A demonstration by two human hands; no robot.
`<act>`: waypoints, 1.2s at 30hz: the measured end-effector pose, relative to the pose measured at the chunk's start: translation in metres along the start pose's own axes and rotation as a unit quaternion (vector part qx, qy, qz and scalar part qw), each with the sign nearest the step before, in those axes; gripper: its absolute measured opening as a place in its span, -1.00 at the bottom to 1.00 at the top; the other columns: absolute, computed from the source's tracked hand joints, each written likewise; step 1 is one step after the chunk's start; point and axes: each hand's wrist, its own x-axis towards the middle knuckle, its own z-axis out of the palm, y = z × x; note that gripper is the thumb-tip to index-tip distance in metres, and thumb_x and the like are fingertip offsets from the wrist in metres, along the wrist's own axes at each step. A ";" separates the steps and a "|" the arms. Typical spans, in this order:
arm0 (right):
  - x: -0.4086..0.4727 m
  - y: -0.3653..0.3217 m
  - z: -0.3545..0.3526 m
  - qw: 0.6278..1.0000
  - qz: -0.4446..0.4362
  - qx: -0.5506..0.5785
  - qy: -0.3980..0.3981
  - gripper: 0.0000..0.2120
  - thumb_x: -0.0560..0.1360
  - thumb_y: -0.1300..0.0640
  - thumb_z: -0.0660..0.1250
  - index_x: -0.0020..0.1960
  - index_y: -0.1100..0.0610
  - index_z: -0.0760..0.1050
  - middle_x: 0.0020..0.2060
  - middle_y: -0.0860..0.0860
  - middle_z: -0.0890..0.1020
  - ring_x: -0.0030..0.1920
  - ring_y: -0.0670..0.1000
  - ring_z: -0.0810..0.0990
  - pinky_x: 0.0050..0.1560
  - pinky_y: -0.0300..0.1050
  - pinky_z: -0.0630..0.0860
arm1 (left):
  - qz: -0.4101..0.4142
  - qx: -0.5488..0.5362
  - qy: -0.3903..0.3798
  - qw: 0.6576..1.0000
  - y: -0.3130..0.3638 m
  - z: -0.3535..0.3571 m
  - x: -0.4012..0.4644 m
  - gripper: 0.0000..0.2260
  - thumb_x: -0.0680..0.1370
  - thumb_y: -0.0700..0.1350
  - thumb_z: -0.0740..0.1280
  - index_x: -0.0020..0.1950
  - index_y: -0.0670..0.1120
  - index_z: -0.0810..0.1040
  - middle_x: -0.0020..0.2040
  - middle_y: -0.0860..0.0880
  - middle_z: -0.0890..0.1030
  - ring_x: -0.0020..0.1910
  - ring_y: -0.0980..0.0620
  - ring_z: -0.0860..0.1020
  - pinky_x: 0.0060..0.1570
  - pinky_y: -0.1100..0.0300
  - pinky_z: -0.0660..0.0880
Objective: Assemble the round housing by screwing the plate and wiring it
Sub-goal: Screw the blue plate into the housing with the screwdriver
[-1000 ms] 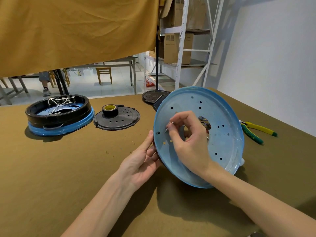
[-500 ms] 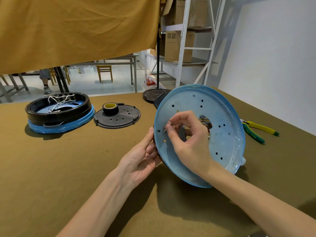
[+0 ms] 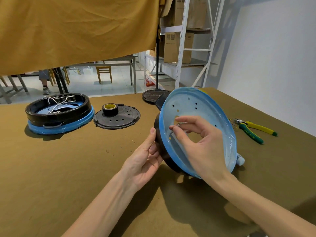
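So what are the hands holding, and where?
The left hand grips the blue round housing by its left rim. The right hand pinches a small screw at its face.

Round housing, black body with blue-filmed perforated face, is standing tilted on edge on table; small screw is sitting at face.

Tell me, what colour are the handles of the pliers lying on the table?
The pliers have yellow and green handles, seen best in the head view.

Blue and black showing on olive-brown

Light-blue housing showing black rim; pliers showing green and yellow; ochre curtain hanging.
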 end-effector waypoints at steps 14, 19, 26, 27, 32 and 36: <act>0.011 0.000 0.006 0.996 -0.074 0.036 -0.038 -0.86 0.53 0.25 0.49 0.08 0.19 0.67 -0.07 -0.08 0.73 -0.03 -0.10 0.71 -0.02 -0.33 0.59 | 0.032 0.020 -0.023 0.999 -0.007 0.000 0.002 -0.70 0.50 0.03 0.46 0.13 -0.12 0.75 0.13 -0.16 0.72 0.08 -0.05 0.72 0.09 0.06 0.67; 0.011 0.000 0.001 0.995 -0.088 0.019 -0.053 -0.86 0.52 0.25 0.49 0.07 0.13 0.67 -0.05 -0.18 0.70 0.01 -0.18 0.69 0.02 -0.39 0.55 | 0.030 0.007 -0.014 0.999 -0.005 0.001 0.003 -0.65 0.54 0.04 0.43 0.22 -0.15 0.71 0.21 -0.17 0.69 0.20 -0.08 0.67 0.22 0.00 0.61; 0.021 -0.002 -0.003 0.994 -0.068 -0.005 -0.084 -0.88 0.51 0.23 0.51 0.05 0.13 0.70 -0.09 -0.15 0.72 -0.03 -0.14 0.70 -0.01 -0.37 0.57 | 0.032 0.012 -0.011 0.999 -0.005 0.005 0.001 -0.66 0.51 0.04 0.44 0.17 -0.15 0.73 0.21 -0.19 0.69 0.22 -0.10 0.67 0.29 -0.06 0.56; 0.024 -0.003 -0.004 0.994 -0.055 -0.006 -0.094 -0.89 0.51 0.23 0.52 0.03 0.14 0.70 -0.11 -0.12 0.73 -0.06 -0.12 0.71 -0.03 -0.34 0.58 | 0.035 0.022 -0.007 0.999 -0.005 0.005 0.001 -0.66 0.50 0.05 0.44 0.15 -0.14 0.74 0.21 -0.19 0.69 0.21 -0.09 0.67 0.34 -0.06 0.53; 0.042 -0.010 -0.009 0.983 -0.048 -0.018 -0.174 -0.91 0.49 0.27 0.53 -0.01 0.22 0.68 -0.16 -0.03 0.74 -0.13 -0.10 0.73 -0.06 -0.24 0.64 | 0.064 0.059 0.029 0.996 -0.005 0.007 -0.001 -0.74 0.45 0.05 0.45 0.04 -0.05 0.78 0.17 -0.14 0.71 0.12 -0.05 0.70 0.31 -0.04 0.53; 0.053 -0.016 -0.015 0.977 -0.055 -0.040 -0.200 -0.91 0.48 0.27 0.54 -0.05 0.25 0.66 -0.17 0.00 0.73 -0.15 -0.10 0.72 -0.06 -0.24 0.64 | 0.088 0.052 0.027 0.994 -0.004 0.009 -0.005 -0.57 0.43 -0.02 0.51 0.28 -0.11 0.66 0.26 -0.18 0.66 0.22 -0.09 0.65 0.31 -0.03 0.54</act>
